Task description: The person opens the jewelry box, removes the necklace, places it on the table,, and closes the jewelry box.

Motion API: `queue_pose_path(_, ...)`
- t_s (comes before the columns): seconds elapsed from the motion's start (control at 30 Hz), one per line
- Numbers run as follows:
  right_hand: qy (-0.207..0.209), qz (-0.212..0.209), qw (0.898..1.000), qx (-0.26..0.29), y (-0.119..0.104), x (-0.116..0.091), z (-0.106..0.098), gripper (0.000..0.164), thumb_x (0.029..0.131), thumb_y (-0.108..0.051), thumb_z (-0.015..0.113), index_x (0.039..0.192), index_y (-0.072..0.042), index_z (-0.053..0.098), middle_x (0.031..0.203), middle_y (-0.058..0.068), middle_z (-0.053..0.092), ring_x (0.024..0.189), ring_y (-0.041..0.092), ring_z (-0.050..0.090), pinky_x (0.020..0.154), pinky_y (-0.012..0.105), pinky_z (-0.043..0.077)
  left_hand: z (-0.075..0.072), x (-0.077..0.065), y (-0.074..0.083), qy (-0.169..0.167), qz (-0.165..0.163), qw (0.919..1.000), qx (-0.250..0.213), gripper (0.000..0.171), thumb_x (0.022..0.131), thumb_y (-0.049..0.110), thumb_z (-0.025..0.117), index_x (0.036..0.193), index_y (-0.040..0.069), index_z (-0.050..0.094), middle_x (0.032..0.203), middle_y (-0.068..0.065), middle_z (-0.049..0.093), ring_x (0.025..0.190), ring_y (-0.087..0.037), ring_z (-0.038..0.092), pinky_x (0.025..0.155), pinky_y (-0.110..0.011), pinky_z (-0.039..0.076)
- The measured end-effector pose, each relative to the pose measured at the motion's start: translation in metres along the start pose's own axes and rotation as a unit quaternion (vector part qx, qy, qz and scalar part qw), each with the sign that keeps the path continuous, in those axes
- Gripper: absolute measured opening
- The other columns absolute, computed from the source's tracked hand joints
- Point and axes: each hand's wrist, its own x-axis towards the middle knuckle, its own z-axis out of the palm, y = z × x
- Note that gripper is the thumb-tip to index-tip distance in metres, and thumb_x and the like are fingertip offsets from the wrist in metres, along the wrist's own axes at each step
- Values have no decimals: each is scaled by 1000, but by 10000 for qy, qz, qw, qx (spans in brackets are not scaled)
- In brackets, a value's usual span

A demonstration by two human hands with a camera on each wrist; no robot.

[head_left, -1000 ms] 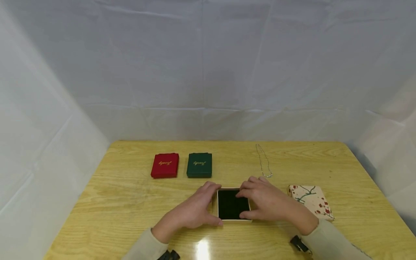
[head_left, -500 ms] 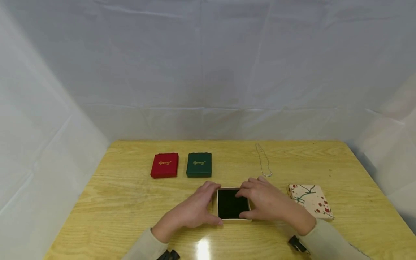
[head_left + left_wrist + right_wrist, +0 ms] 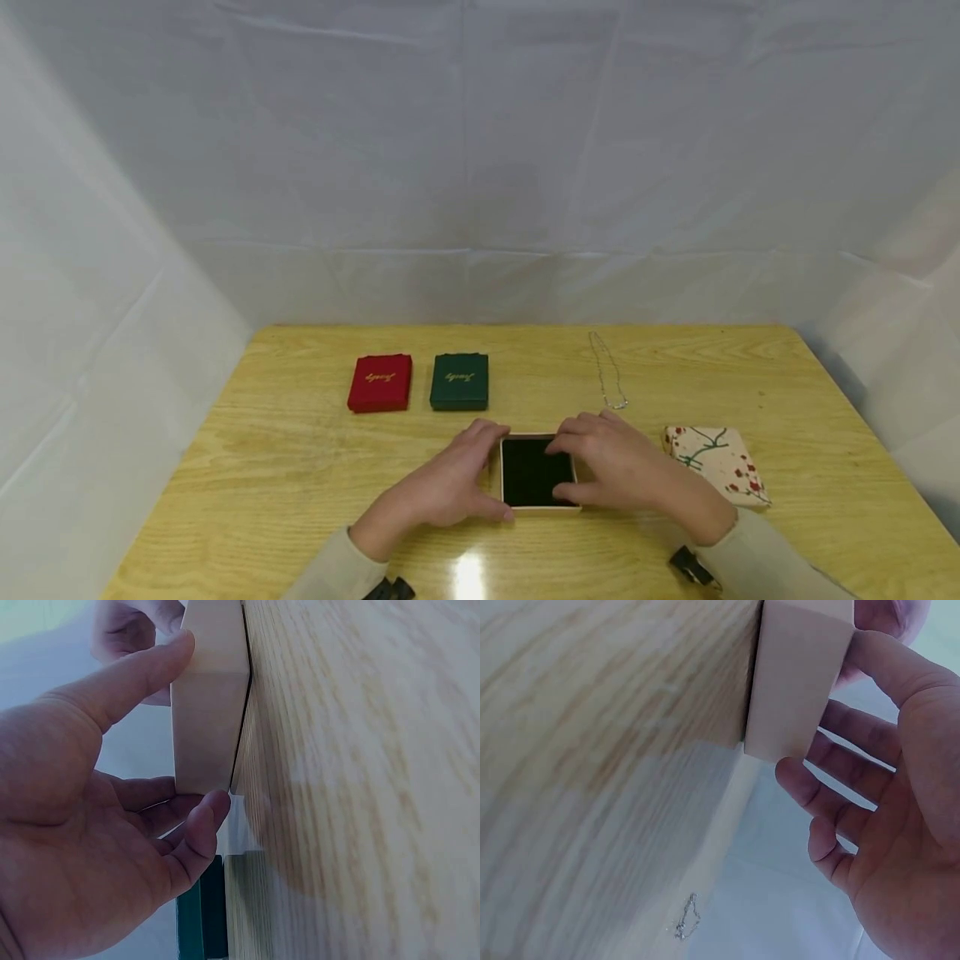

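Note:
A plain cream jewelry box base (image 3: pixel 543 510) lies on the table with a dark velvet-like pad (image 3: pixel 531 477) inside. At its left end my left hand (image 3: pixel 457 483) holds it, thumb at the near corner and fingers at the far one. From the right, my right hand (image 3: pixel 622 467) grips the other end, its thumb and forefinger reaching in over the pad. Both wrist views show the cream side walls (image 3: pixel 210 727) between thumb and fingers, the box (image 3: pixel 795 682) resting flat. Whether the right fingertips press the pad is hard to tell.
Beside my right forearm sits a floral lid or box (image 3: pixel 723 467). A silver necklace (image 3: pixel 609 375) lies behind the right hand. Farther back on the left are a red box (image 3: pixel 380 383) and a green box (image 3: pixel 460 382). White cloth (image 3: pixel 465 167) surrounds the wooden table (image 3: pixel 300 467).

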Motion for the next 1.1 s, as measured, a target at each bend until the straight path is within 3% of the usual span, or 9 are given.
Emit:
queue_pose_path(0.47, 352, 223, 9986, 335, 12, -21, -23, 51, 92, -48, 82, 132, -18, 72, 128, -5, 65, 121, 21, 61, 105, 56, 49, 1, -1, 2, 60, -82, 9999, 71, 101, 82, 35, 94, 160, 3, 39, 154, -7, 45, 140, -25, 45, 118, -49, 40)
queue_pose_path(0.8, 68, 881, 9933, 740, 30, -49, -36, 67, 89, -49, 84, 146, -21, 63, 146, -1, 58, 138, 32, 52, 114, 65, 38, 0, 0, 2, 34, -40, 10000, 75, 101, 82, 33, 94, 160, 2, 38, 154, -7, 45, 141, -25, 44, 118, -49, 41)
queue_pose_path(1.1, -131, 1125, 9910, 716, 52, -77, -47, 87, 81, -51, 91, 154, -20, 55, 150, 3, 55, 139, 37, 50, 110, 74, 33, 1, 1, 2, 41, -64, 9999, 117, 100, 82, 34, 94, 160, 3, 39, 153, -6, 46, 139, -24, 46, 117, -48, 42)
